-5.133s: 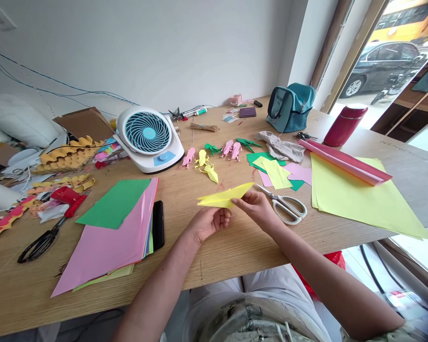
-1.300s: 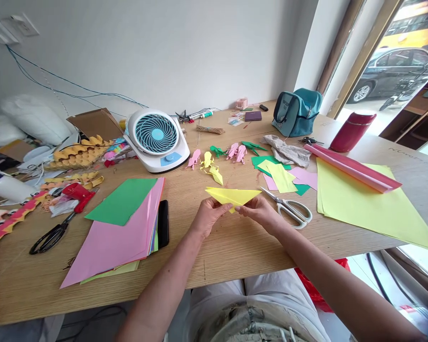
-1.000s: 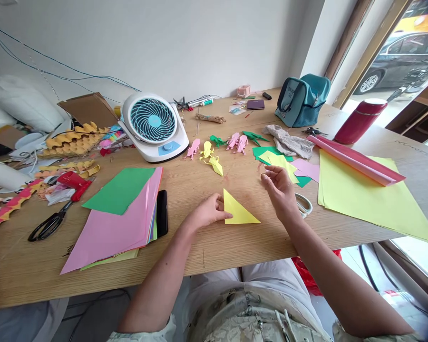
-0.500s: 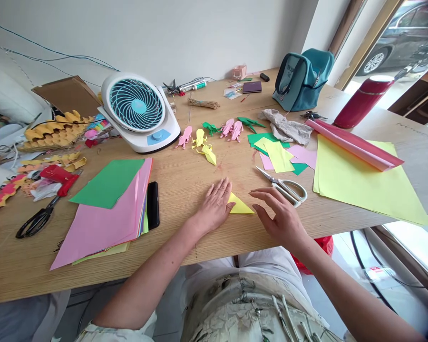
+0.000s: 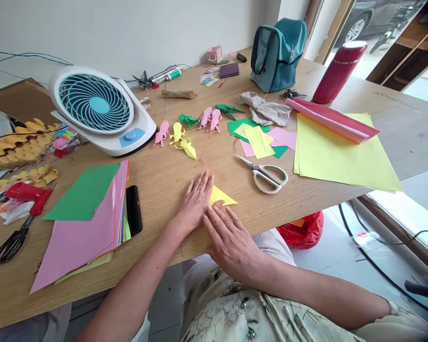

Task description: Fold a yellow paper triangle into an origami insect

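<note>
Yellow folded paper (image 5: 221, 195) is lying on the table (image 5: 160, 178) — my left hand (image 5: 196, 202) is covering its 9-o'clock side, palm down, fingers extended; my right hand (image 5: 231, 240), likewise flat, is resting along its 6-o'clock edge. Scissors (image 5: 259, 167) are sitting at 2 o'clock.

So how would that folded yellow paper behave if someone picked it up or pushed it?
The folded yellow paper is probably very light, being small and thin. Its straight edges suggest creased layers, perhaps stiffer than a single sheet. Flat on the wooden table, it would likely slide, not tip, were the left hand not covering part of it.
</note>
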